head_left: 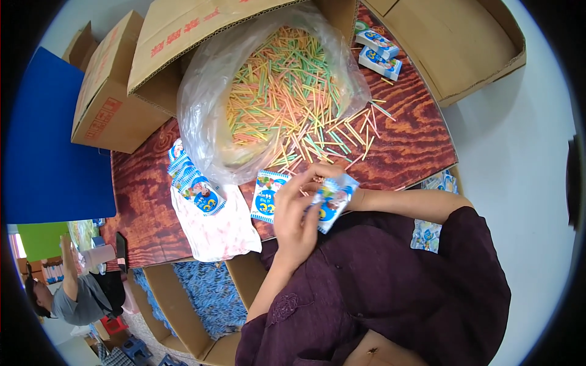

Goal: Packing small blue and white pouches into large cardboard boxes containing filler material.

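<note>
A small blue-and-white printed packet is held up in front of my chest at the table's near edge. My left hand is closed on its left side, thumb and fingers bent against it. Behind the packet, my right hand closes on its upper part; most of those fingers are hidden. Small pinkish ends show between the hands, too small to make out. Flat on the table beside my left hand lies another packet. Just beyond both hands are loose thin coloured sticks, spilling from a clear plastic bag.
Overlapping packets rest on a white cloth or bag at left. A tipped carton surrounds the bag. Two small boxes stand at far right, near an open carton. Left, a person sits near a phone.
</note>
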